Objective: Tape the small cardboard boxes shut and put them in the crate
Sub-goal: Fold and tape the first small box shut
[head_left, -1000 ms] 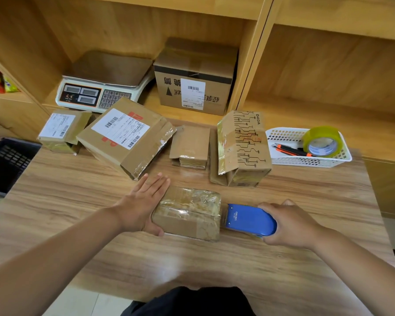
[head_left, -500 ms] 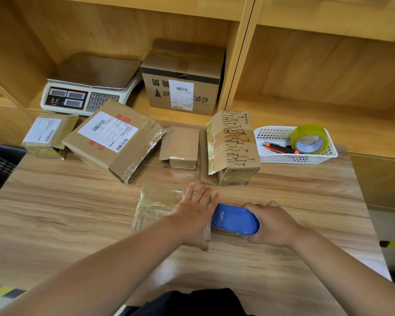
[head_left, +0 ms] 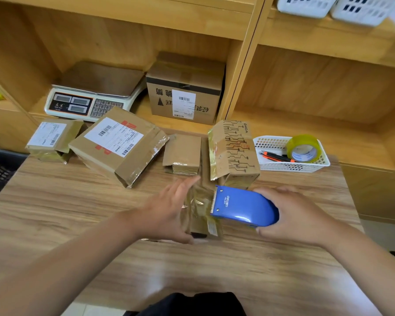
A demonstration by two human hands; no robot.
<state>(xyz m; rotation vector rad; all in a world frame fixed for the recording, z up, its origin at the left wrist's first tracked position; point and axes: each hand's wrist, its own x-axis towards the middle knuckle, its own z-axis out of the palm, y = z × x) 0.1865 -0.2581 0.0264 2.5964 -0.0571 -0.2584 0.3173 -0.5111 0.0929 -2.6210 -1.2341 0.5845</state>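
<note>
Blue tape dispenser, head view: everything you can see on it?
The blue tape dispenser is glossy and plastic-looking, with a rounded hood, white lettering, and a toothed cutting edge with two small rivets at its front. Its teeth point left, over the right end of the tape-wrapped small box. The right hand grips its rear. The left hand, which is blurred, presses on the box. The roll inside is hidden.

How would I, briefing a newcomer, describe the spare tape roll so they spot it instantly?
Start at the wooden table; at its far right corner stands a white plastic basket. The tape roll leans inside it beside orange-and-black tools, the only round, yellowish see-through thing there.
</note>
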